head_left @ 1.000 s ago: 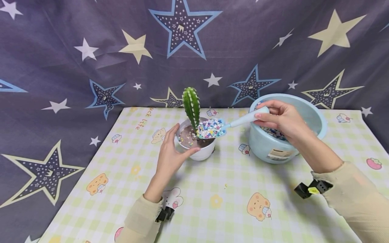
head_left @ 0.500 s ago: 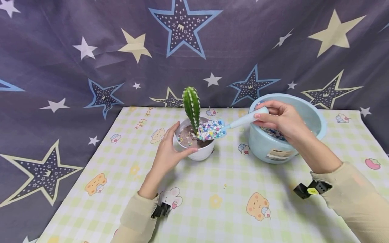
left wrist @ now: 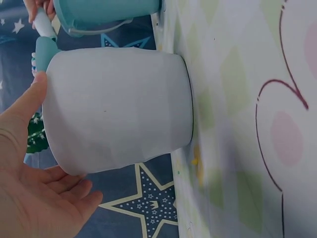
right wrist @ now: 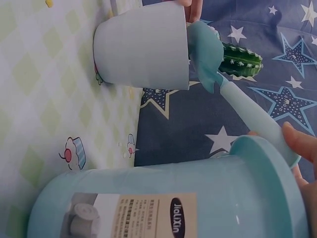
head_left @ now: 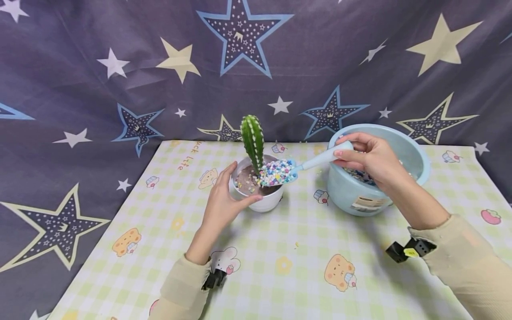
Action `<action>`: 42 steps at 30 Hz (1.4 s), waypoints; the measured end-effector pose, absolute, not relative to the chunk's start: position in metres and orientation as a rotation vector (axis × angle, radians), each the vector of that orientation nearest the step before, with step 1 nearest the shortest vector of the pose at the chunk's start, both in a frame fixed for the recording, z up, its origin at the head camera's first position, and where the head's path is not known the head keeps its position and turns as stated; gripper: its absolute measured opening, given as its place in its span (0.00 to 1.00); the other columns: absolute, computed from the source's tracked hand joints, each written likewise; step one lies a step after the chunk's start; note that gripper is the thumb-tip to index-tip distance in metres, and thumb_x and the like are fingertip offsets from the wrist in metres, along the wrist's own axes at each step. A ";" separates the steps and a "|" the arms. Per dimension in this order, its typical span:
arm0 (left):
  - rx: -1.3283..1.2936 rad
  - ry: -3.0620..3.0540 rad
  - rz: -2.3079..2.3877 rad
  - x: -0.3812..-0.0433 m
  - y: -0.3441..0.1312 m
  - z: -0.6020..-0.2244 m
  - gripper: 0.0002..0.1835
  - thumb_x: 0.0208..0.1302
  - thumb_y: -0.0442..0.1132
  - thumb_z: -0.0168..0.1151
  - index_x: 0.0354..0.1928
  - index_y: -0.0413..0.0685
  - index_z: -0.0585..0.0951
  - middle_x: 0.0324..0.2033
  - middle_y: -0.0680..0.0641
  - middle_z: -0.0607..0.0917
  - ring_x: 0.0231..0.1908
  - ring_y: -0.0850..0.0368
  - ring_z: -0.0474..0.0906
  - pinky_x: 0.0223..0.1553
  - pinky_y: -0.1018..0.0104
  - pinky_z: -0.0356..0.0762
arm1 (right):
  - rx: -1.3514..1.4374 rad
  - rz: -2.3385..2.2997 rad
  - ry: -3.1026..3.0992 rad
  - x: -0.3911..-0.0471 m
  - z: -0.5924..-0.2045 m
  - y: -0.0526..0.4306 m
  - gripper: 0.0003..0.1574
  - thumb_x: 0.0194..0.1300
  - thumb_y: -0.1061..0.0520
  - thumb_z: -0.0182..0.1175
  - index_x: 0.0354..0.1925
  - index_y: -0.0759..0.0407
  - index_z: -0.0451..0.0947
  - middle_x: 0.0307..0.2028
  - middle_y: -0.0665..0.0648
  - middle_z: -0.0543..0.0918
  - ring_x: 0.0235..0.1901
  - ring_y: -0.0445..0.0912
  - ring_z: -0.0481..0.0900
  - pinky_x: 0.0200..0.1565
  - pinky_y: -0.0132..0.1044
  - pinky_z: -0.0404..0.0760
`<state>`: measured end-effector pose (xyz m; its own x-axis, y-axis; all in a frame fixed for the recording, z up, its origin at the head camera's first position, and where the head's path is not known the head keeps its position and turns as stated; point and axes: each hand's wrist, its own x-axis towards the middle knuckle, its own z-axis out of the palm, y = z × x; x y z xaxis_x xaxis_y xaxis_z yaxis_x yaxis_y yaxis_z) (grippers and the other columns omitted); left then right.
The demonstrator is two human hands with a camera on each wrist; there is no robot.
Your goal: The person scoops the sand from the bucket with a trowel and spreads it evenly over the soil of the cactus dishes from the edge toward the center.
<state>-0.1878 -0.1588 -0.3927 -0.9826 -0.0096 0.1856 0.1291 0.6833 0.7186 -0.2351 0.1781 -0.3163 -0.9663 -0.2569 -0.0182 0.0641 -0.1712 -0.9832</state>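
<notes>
My right hand grips the pale blue handle of a small scoop heaped with multicoloured pebbles. The scoop's tip is over the near right part of a white flower pot, close to the stem of a green cactus. Brown soil with a few scattered pebbles shows inside the pot. My left hand holds the pot from the left, thumb at the near rim and fingers round the far side. In the left wrist view, the thumb of the left hand meets the rim of the upright pot.
A light blue bucket with more pebbles inside stands right of the pot, under my right hand. A checked cloth covers the table. Behind it hangs a dark curtain printed with stars.
The scoop's blade has dipped very slightly over the pot, with pebbles at its tip. Both hands keep nearly the same places and holds.
</notes>
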 end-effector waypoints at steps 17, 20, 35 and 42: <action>-0.097 -2.709 -1.160 -0.187 -0.157 -0.393 0.60 0.45 0.60 0.79 0.77 0.49 0.58 0.75 0.45 0.64 0.72 0.41 0.63 0.72 0.43 0.64 | -0.226 -2.227 1.913 -0.233 -0.313 0.175 0.12 0.60 0.66 0.69 0.44 0.60 0.83 0.35 0.52 0.89 0.37 0.42 0.90 0.43 0.34 0.87; -0.139 -2.706 -1.179 -0.189 -0.161 -0.394 0.59 0.46 0.58 0.79 0.77 0.48 0.58 0.75 0.44 0.63 0.72 0.40 0.62 0.73 0.43 0.62 | -0.228 -2.223 1.922 -0.232 -0.313 0.175 0.12 0.60 0.65 0.69 0.44 0.61 0.83 0.35 0.51 0.89 0.38 0.42 0.90 0.43 0.34 0.88; -0.238 -2.760 -1.412 -0.203 -0.177 -0.400 0.60 0.49 0.52 0.80 0.78 0.49 0.53 0.76 0.40 0.60 0.75 0.42 0.58 0.76 0.48 0.57 | -0.231 -2.194 1.967 -0.231 -0.311 0.172 0.11 0.61 0.64 0.69 0.43 0.59 0.83 0.35 0.50 0.89 0.36 0.42 0.90 0.43 0.33 0.88; -0.213 -2.737 -1.450 -0.202 -0.176 -0.402 0.60 0.49 0.52 0.80 0.78 0.48 0.53 0.76 0.41 0.59 0.74 0.42 0.60 0.76 0.52 0.59 | -0.235 -2.185 1.982 -0.231 -0.310 0.171 0.10 0.61 0.64 0.69 0.42 0.58 0.83 0.34 0.50 0.89 0.36 0.41 0.90 0.43 0.33 0.88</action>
